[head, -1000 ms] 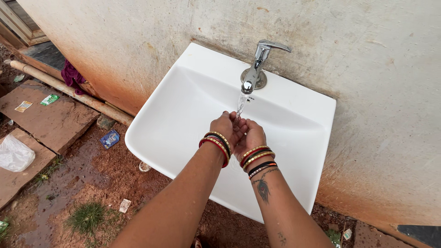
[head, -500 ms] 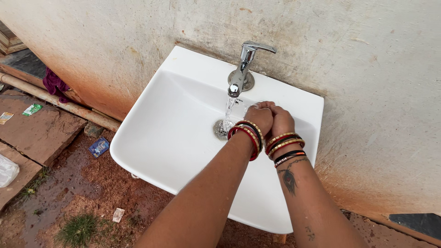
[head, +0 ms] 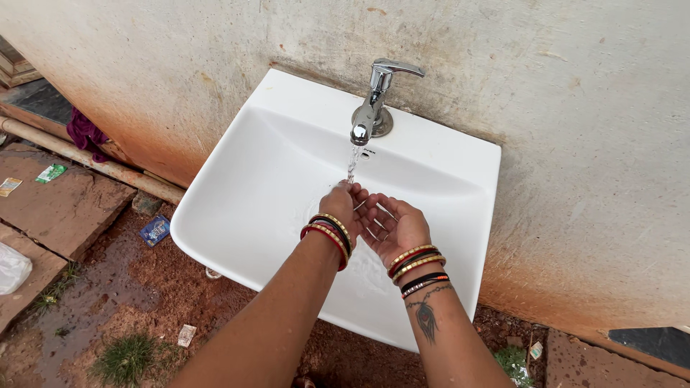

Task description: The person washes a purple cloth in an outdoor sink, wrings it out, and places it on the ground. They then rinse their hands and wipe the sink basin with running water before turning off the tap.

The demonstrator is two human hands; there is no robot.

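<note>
Left hand (head: 339, 205) and right hand (head: 394, 228) both open, cupped, touching under water (head: 353, 162) from tap (head: 374, 102), over white sink (head: 259, 172).

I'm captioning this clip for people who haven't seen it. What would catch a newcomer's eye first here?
First the white basin fixed to a stained wall, with water running from the chrome tap at its back. Under the stream, the left hand and the right hand meet, open and touching, red and gold bangles on both wrists. Litter lies on the wet ground at lower left.
</note>
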